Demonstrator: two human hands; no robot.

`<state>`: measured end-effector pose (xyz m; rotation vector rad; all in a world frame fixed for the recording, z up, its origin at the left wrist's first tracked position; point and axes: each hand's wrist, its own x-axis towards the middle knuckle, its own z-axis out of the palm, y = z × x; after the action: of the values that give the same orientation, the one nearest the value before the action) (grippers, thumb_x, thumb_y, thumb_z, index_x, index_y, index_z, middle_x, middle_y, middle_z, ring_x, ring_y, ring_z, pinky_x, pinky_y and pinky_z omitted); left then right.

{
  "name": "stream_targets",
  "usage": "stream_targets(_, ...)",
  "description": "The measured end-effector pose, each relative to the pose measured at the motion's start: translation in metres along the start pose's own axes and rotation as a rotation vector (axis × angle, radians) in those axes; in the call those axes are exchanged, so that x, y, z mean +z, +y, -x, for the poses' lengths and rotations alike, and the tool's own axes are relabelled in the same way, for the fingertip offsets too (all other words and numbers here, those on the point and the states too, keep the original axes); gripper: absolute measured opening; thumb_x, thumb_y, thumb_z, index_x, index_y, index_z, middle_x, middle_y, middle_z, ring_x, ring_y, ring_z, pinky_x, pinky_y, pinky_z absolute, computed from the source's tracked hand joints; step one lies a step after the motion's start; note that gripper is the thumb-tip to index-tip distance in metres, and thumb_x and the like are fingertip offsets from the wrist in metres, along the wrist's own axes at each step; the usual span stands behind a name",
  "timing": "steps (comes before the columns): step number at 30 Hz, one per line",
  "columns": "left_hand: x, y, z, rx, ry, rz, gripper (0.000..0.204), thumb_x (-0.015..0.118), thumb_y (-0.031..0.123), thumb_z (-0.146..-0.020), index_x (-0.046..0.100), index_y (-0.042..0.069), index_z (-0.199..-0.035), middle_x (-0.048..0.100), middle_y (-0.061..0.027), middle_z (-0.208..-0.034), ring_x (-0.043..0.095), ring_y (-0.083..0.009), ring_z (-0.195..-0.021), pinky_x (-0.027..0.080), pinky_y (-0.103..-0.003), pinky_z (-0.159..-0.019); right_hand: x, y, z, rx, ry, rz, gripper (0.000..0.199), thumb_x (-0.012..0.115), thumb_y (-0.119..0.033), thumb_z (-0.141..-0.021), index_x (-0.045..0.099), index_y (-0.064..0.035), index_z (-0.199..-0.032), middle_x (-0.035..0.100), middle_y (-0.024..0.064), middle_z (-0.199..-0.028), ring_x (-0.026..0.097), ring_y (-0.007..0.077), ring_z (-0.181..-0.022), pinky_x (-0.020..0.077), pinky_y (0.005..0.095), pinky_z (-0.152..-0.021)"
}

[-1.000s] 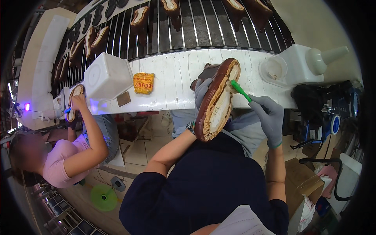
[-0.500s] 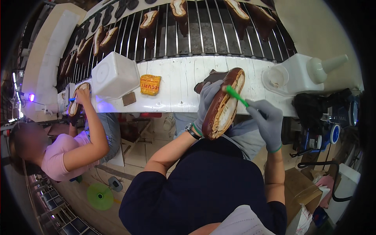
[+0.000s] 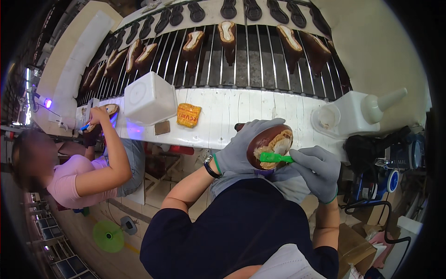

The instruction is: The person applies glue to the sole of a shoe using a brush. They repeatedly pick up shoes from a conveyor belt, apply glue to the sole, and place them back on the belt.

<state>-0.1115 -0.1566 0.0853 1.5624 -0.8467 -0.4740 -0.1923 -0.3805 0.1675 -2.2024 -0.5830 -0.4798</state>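
Observation:
My left hand, in a grey glove, wraps round a brown leather shoe upper with its underside facing up. That underside is pale in the middle, with a rough tan border. A green brush is gripped by its handle in the closed fingers of my right hand, also gloved. Its head lies against the border at the end of the shoe close to my body. The far part of the shoe is mostly hidden behind my left hand.
Ahead is a white bench with an orange-yellow packet, a white container and a white bottle. Beyond, several brown uppers lie on a roller conveyor, black soles behind. At left a co-worker handles another shoe.
The shoe has tipped and come closer to my body. My right hand has moved the brush from its side border to its near end. The head view has shifted, showing more soles.

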Motion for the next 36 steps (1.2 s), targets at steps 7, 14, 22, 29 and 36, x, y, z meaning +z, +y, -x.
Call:
stream_targets(7, -0.036, -0.004, -0.044, 0.007, -0.276, 0.133, 0.087, 0.091, 0.014, -0.068, 0.046, 0.004, -0.142, 0.057, -0.0098, -0.138, 0.056, -0.0179, -0.123, 0.046, -0.034, -0.108, -0.015, 0.016, -0.028, -0.077, 0.049, 0.223, 0.031, 0.077, -0.007, -0.074, 0.074, -0.0101, -0.105, 0.069, 0.005, -0.082, 0.064, 0.0211, -0.066, 0.0489, 0.0316, -0.056)
stream_targets(14, -0.062, -0.024, -0.086, -0.076, -0.528, 0.101, 0.071, 0.092, 0.017, -0.066, 0.058, 0.001, -0.127, 0.068, -0.0102, -0.117, 0.064, -0.0173, -0.106, 0.053, -0.03, -0.096, -0.03, 0.035, -0.058, -0.196, 0.032, 0.453, 0.02, 0.075, -0.015, -0.08, 0.072, -0.0139, -0.1, 0.067, 0.0003, -0.079, 0.061, 0.0189, -0.064, 0.0469, 0.0328, -0.055)
stream_targets(22, -0.074, -0.084, -0.111, -0.115, -0.62, 0.137, 0.067, 0.092, 0.01, -0.066, 0.06, 0.001, -0.125, 0.07, -0.0115, -0.105, 0.068, -0.017, -0.087, 0.058, -0.03, -0.072, -0.037, 0.043, -0.052, -0.036, -0.341, 0.31, 0.016, 0.073, -0.017, -0.083, 0.075, -0.0121, -0.098, 0.065, 0.0016, -0.077, 0.061, 0.0191, -0.067, 0.0487, 0.0339, -0.062)
stream_targets(29, -0.082, -0.067, -0.086, -0.269, -0.405, 0.354, 0.083, 0.092, 0.003, -0.062, 0.053, 0.001, -0.135, 0.065, -0.0098, -0.126, 0.061, -0.0174, -0.113, 0.052, -0.034, -0.099, -0.051, 0.089, -0.001, 0.577, 0.189, 0.133, 0.023, 0.071, -0.01, -0.083, 0.074, -0.0031, -0.105, 0.072, 0.0118, -0.088, 0.066, 0.0202, -0.077, 0.0506, 0.0321, -0.071)
stream_targets(36, -0.065, -0.106, -0.042, -0.278, 0.012, 0.184, 0.088, 0.095, 0.011, -0.059, 0.052, 0.002, -0.136, 0.064, -0.0074, -0.125, 0.06, -0.0174, -0.114, 0.049, -0.034, -0.1, -0.018, 0.154, 0.077, 0.926, 0.024, 0.833, 0.018, 0.067, -0.023, -0.085, 0.072, -0.0112, -0.096, 0.07, 0.0151, -0.09, 0.066, 0.0369, -0.086, 0.0518, 0.0484, -0.074)
